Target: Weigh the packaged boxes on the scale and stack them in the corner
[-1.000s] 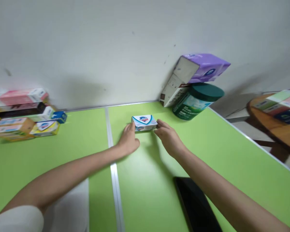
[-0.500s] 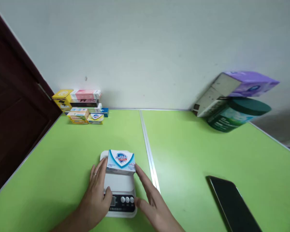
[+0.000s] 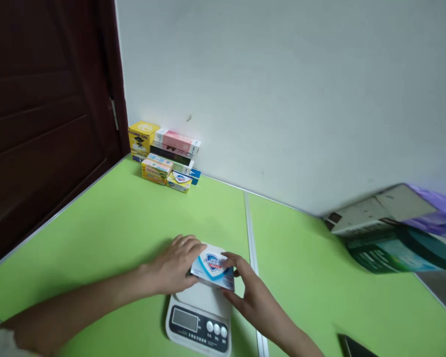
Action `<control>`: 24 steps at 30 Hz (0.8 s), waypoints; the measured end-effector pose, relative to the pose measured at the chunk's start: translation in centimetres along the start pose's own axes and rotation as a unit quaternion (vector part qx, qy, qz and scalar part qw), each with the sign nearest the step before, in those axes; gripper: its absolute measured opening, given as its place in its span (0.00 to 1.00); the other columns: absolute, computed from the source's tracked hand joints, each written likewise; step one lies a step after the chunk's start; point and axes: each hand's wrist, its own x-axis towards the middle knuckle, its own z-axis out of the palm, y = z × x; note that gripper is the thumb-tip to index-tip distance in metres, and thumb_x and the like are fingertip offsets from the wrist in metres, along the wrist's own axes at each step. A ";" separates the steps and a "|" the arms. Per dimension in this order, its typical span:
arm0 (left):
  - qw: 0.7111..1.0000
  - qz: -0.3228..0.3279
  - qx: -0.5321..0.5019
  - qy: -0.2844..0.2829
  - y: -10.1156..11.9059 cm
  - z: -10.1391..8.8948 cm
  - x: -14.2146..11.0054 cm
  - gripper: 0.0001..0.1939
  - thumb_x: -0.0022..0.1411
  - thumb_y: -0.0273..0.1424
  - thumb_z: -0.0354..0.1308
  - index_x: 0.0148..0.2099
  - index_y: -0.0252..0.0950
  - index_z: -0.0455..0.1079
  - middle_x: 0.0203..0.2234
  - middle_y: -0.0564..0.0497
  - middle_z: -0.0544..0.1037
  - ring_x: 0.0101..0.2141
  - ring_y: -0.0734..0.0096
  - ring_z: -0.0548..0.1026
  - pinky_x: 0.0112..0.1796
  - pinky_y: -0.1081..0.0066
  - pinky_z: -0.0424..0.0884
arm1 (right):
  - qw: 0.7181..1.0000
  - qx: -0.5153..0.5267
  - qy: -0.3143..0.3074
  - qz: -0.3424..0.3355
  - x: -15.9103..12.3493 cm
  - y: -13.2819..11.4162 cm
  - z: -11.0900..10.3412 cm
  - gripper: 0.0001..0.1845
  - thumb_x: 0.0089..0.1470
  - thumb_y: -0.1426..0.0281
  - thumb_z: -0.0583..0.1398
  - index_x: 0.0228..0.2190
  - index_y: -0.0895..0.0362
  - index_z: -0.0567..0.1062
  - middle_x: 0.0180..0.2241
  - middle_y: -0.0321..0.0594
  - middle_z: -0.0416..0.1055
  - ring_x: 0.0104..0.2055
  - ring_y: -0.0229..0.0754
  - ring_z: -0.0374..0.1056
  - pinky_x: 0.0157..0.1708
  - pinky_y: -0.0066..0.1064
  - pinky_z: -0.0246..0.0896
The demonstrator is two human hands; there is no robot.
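Note:
A white and blue soap box with a shield logo lies over the rear part of a white kitchen scale. My left hand grips its left end, thumb at the near corner and fingers along the far side. At the right end, my right hand closes on the box, with the index finger on top and the thumb by the near edge. The display and several round buttons face me on the scale's front. Between box and buttons, part of the scale's white platform shows.
Stacked small cartons stand against the wall at the back left, with a yellow soap box in front. A green tub and a purple-and-white package are at the right. A dark phone lies near the bottom right.
The view has turned left and tilted. My hands have closed in on the soap box, the right fingers now reaching over its top. The scale's display has come into view.

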 end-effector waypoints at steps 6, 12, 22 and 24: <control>0.997 0.027 -0.049 0.059 -2.9 -2.0 2.7 0.28 0.54 0.30 0.61 0.57 0.33 0.61 0.51 0.39 0.70 0.53 0.53 0.67 0.55 0.54 0.65 | 0.999 -0.020 0.032 -0.019 4.7 -0.6 -1.8 0.11 0.55 0.65 0.57 0.41 0.51 0.63 0.57 0.50 0.62 0.56 0.52 0.64 0.49 0.45 0.66; 0.940 -0.067 -0.084 0.324 -10.6 -1.8 5.6 0.39 0.57 0.25 0.53 0.67 0.36 0.40 0.65 0.37 0.47 0.66 0.52 0.47 0.62 0.51 0.51 | 0.990 0.027 0.136 -0.039 16.2 -1.1 -1.5 0.14 0.51 0.61 0.59 0.37 0.53 0.62 0.55 0.52 0.65 0.48 0.53 0.70 0.44 0.49 0.68; 0.922 -0.182 0.068 0.336 -17.9 -1.0 9.7 0.48 0.53 0.23 0.56 0.69 0.25 0.32 0.67 0.27 0.34 0.66 0.40 0.34 0.61 0.45 0.50 | 0.955 -0.040 0.277 -0.099 27.6 0.5 3.0 0.11 0.50 0.72 0.55 0.39 0.55 0.64 0.55 0.56 0.59 0.58 0.55 0.58 0.54 0.52 0.58; 0.919 -0.186 0.085 0.336 -17.9 -0.8 9.9 0.49 0.53 0.24 0.57 0.69 0.26 0.31 0.67 0.27 0.33 0.66 0.41 0.33 0.61 0.45 0.50 | 0.950 -0.058 0.292 -0.089 27.9 0.3 3.6 0.12 0.50 0.73 0.55 0.39 0.56 0.64 0.53 0.56 0.60 0.56 0.55 0.60 0.55 0.50 0.58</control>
